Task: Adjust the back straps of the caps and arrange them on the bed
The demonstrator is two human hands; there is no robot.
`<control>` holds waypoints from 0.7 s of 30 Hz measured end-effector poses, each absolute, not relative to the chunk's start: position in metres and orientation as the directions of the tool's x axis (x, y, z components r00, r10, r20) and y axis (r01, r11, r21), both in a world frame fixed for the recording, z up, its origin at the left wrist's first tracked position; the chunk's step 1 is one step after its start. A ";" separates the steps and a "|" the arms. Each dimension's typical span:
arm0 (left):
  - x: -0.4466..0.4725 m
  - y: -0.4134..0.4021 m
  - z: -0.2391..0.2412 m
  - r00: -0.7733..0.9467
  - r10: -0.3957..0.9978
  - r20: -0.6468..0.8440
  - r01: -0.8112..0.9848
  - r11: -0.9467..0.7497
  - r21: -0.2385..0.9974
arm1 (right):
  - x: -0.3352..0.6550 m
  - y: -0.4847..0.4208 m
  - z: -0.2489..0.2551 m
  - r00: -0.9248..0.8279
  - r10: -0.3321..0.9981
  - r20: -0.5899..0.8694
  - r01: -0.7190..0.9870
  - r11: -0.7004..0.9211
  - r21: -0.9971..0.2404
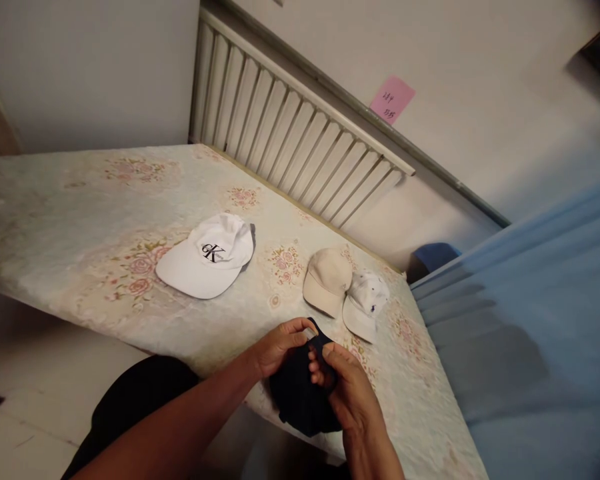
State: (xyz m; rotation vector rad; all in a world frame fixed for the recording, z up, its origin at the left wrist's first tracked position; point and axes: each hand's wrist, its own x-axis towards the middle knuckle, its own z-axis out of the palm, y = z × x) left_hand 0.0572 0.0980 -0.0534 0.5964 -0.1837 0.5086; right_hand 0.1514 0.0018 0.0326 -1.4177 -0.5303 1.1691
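Both hands grip a dark baseball cap (297, 397) at the near edge of the cloth-covered table. My left hand (280, 345) pinches the cap's band at its upper end. My right hand (347, 380) is closed around the band on the other side, thumb on top and fingertips showing through the opening. Just beyond my hands lie a beige cap (327, 277) and, touching or overlapping it, a white cap with a small dark logo (365, 303). Farther left rests a white cap with black lettering (213, 257), its brim pointing toward the lower left.
A floral cloth (260, 310) covers the table. Behind it stand a white radiator (290, 127) and a wall with a pink note (393, 100). A blue curtain (540, 333) hangs along the right side, with a dark blue object (435, 255) near the table's far corner.
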 end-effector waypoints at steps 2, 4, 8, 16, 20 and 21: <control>0.056 0.098 -0.053 0.860 0.402 0.314 -0.509 0.706 0.493 | 0.151 0.002 0.033 0.400 0.849 -0.346 -0.298 -0.236 -0.925; 0.056 0.098 -0.052 0.861 0.399 0.316 -0.509 0.703 0.497 | 0.151 0.001 0.034 0.398 0.850 -0.344 -0.293 -0.237 -0.926; 0.054 0.098 -0.049 0.863 0.400 0.308 -0.504 0.704 0.500 | 0.150 0.000 0.034 0.396 0.852 -0.342 -0.292 -0.236 -0.927; 0.052 0.099 -0.047 0.863 0.404 0.305 -0.506 0.693 0.514 | 0.149 0.000 0.035 0.383 0.861 -0.333 -0.284 -0.234 -0.930; 0.051 0.100 -0.047 0.862 0.414 0.292 -0.507 0.690 0.517 | 0.149 0.001 0.034 0.384 0.859 -0.338 -0.276 -0.242 -0.930; 0.051 0.100 -0.047 0.864 0.413 0.288 -0.504 0.691 0.519 | 0.149 0.001 0.033 0.385 0.859 -0.336 -0.273 -0.242 -0.931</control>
